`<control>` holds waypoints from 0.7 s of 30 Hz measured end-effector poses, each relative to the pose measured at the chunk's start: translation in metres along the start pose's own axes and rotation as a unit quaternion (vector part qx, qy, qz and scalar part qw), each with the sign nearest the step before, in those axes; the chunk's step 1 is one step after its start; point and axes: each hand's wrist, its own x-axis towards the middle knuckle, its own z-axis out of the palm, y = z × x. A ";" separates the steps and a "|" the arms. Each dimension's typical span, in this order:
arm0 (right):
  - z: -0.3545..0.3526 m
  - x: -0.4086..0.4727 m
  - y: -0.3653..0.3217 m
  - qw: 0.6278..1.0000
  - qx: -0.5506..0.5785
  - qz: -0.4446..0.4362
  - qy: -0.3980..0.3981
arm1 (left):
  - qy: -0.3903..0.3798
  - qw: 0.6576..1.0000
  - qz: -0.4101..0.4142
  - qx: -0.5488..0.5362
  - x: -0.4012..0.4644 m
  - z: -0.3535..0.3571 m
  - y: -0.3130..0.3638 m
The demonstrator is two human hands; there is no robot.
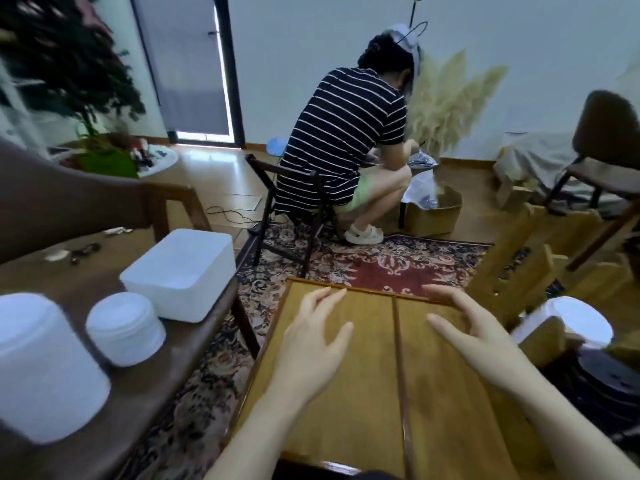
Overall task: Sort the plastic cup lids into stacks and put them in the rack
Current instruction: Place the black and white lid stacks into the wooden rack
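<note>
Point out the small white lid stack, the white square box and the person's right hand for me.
small white lid stack (125,328): head view, on its side wall.
white square box (183,271): head view, on its top face.
right hand (474,332): head view, on the back of the hand.

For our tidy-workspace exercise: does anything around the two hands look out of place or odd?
Nothing looks spilled or damaged. The white plastic lid stacks stand upright on the dark wooden side table; both hands, left and right, hold nothing.
</note>
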 end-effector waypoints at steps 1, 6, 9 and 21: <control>0.012 0.003 -0.007 1.000 0.006 -0.008 -0.015 | 0.011 1.000 -0.008 0.006 -0.005 -0.012 -0.008; 0.078 0.011 -0.046 0.996 0.047 -0.023 -0.079 | 0.062 0.997 -0.048 0.023 -0.032 -0.063 -0.045; 0.117 0.011 -0.067 0.989 0.075 -0.029 -0.124 | 0.103 0.991 -0.081 0.023 -0.047 -0.085 -0.065; 0.241 0.024 -0.133 0.957 0.171 -0.004 -0.234 | 0.201 0.961 -0.127 0.141 -0.033 -0.151 -0.112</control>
